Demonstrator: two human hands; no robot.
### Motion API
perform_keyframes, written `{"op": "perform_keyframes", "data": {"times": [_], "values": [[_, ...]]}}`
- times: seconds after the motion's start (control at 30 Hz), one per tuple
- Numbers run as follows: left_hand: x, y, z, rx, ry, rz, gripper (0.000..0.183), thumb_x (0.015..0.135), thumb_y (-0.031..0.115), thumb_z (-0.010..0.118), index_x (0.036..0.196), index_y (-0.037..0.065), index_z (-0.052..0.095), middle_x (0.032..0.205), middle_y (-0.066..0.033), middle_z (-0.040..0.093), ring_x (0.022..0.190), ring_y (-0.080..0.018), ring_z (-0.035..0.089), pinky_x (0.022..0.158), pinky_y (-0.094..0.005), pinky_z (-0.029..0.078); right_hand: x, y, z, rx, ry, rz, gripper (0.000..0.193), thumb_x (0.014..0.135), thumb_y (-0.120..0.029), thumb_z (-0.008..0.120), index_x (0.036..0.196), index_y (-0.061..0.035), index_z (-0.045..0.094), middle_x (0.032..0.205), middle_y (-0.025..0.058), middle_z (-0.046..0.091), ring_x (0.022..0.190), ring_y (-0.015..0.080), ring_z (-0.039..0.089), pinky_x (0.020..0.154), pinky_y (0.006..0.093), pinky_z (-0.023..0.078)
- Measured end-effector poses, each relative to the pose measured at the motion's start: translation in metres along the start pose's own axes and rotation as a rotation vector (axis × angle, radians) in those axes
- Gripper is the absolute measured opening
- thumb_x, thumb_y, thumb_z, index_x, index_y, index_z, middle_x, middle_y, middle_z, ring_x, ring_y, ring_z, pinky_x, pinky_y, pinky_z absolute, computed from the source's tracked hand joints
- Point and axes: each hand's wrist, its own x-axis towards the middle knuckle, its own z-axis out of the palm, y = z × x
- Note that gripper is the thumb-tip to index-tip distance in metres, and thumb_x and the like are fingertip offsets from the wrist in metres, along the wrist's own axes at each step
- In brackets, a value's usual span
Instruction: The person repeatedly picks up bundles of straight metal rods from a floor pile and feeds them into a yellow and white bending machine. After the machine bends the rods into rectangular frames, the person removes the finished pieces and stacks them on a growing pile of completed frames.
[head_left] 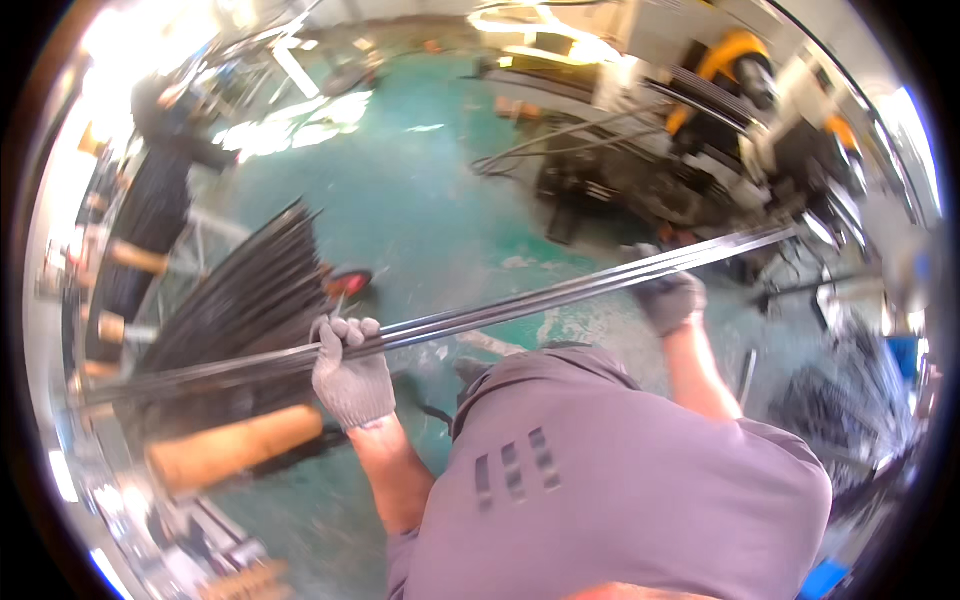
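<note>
Several long, thin metal rods [520,308] run across in front of my body as one bundle, slanting up toward the right. My left hand [352,378], in a pale grey knit glove, has its fingers curled around the bundle left of the middle. Farther along, my right hand [668,300], gloved too, grips the rods from below; its fingers are partly hidden and blurred. Beneath the left end of the bundle lies a large stack of dark rods [235,285].
A tan cylinder [235,447] lies below the stack at the left. Dark machinery [620,180] and a yellow-and-black machine [735,65] stand at the far right. A dark tangled heap [840,390] sits at the near right. The floor [420,130] is green.
</note>
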Motion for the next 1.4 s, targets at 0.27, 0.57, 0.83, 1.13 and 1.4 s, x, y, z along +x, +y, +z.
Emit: {"op": "perform_keyframes", "data": {"times": [0.27,0.57,0.83,1.13,1.4], "values": [[0.006,-0.063,0.067,0.009,-0.306,-0.282,0.02,0.089,-0.001,0.06,0.108,0.005,0.061,0.099,-0.0071,0.064,0.092,-0.0241,0.06,0.11,-0.051,0.034,0.02,-0.035,0.04,-0.027,0.229,-0.263,0.018,0.095,0.003,0.053,0.111,0.0001,0.044,0.097,0.0147,0.057,0.084,0.0301,0.062,0.087,0.0561,0.056],[0.073,0.028,0.09,-0.255,-0.246,-0.081,0.017,0.091,-0.007,0.047,0.108,-0.004,0.044,0.096,-0.0101,0.042,0.09,-0.0241,0.045,0.09,-0.0409,0.042,0.059,-0.124,0.005,-0.145,0.319,-0.331,0.012,0.096,-0.006,0.057,0.104,0.0024,0.061,0.097,0.0162,0.067,0.085,0.0256,0.067,0.083,0.038,0.058],[0.237,0.042,0.078,-1.878,-0.393,-1.164,0.056,0.085,0.052,0.057,0.111,0.003,0.058,0.073,-0.001,0.056,0.071,-0.0206,0.064,0.085,-0.0499,0.052,0.084,-0.105,0.03,0.193,0.307,-0.307,0.012,0.095,-0.006,0.059,0.104,0.0024,0.057,0.091,0.0123,0.063,0.086,0.0258,0.066,0.084,0.0396,0.059],[0.418,0.152,0.036,-3.675,-0.033,-1.86,0.028,0.081,0.023,0.065,0.103,0.008,0.075,0.101,-0.0111,0.073,0.085,-0.0197,0.069,0.075,-0.031,0.055,0.082,-0.12,0.071,0.194,0.214,-0.348,0.022,0.097,-0.02,0.061,0.107,-0.0016,0.055,0.094,0.0107,0.06,0.083,0.0249,0.063,0.08,0.0445,0.059],[0.274,0.144,0.058,-3.202,-0.169,-1.74,0.029,0.088,0.028,0.056,0.096,0.004,0.071,0.092,-0.0077,0.069,0.079,-0.0142,0.066,0.06,-0.0318,0.051,0.098,-0.139,0.073,0.292,0.34,-0.225,0.018,0.098,-0.023,0.06,0.092,-0.0063,0.056,0.077,0.0039,0.054,0.07,0.02,0.058,0.08,0.0467,0.058]]}}
